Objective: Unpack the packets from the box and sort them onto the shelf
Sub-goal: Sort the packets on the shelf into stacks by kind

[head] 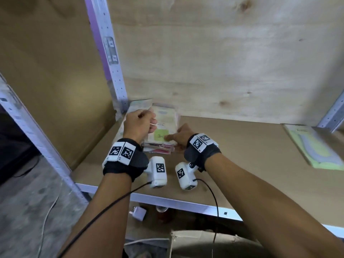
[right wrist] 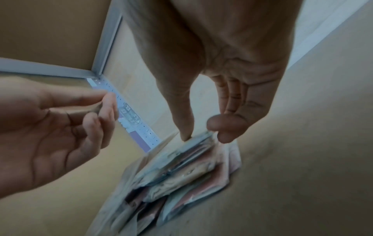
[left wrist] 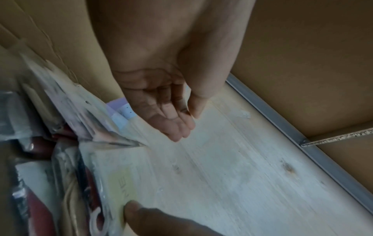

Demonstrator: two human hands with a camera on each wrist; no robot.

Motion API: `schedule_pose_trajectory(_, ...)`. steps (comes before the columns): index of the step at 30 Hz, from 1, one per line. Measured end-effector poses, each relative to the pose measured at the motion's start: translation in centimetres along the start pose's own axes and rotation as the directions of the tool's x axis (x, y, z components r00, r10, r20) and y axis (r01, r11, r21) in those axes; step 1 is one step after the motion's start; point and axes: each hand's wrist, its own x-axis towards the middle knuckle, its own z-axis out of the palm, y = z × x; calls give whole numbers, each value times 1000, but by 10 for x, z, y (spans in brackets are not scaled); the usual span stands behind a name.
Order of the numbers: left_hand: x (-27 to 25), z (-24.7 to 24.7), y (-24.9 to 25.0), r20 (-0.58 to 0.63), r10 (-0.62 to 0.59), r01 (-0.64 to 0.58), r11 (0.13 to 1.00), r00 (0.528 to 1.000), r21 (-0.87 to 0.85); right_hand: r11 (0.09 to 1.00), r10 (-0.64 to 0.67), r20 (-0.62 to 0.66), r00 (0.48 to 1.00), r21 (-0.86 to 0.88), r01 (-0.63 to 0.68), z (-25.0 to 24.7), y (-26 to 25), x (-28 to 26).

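Note:
A stack of flat clear-wrapped packets (head: 160, 147) lies in the back left corner of the shelf board (head: 242, 155). Its top packet (head: 167, 120) carries a green label. My right hand (head: 178, 135) is at the stack's near right corner, and in the right wrist view the right hand (right wrist: 201, 134) pinches the top packet's edge between thumb and curled forefinger above the stack (right wrist: 181, 172). My left hand (head: 141, 121) hovers over the left side of the pile. The left wrist view shows the left hand (left wrist: 175, 121) with relaxed fingers and nothing in it. The box is not in view.
A green and lavender packet (head: 316, 146) lies alone at the shelf's right end. A perforated metal upright (head: 109, 58) stands behind the stack, beside a cardboard side panel (head: 55, 90). The shelf's metal front rail (head: 167, 200) runs under my wrists. A white plug (head: 138, 213) lies below.

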Motion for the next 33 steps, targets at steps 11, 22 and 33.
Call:
schedule_pose_trajectory(11,-22,19,-5,261,58,-187,845,963,501,886,-21,-35,999,463,35,-76,45,-74)
schedule_pose_trajectory(22,-67,94,1,544,231,-540,663,806,518,724,-104,-14,995,684,85,-162,75,-140)
schedule_pose_trajectory(33,-78,157,-1,519,469,-637,742,715,207,549,-171,7,985,831,90,-222,114,-152)
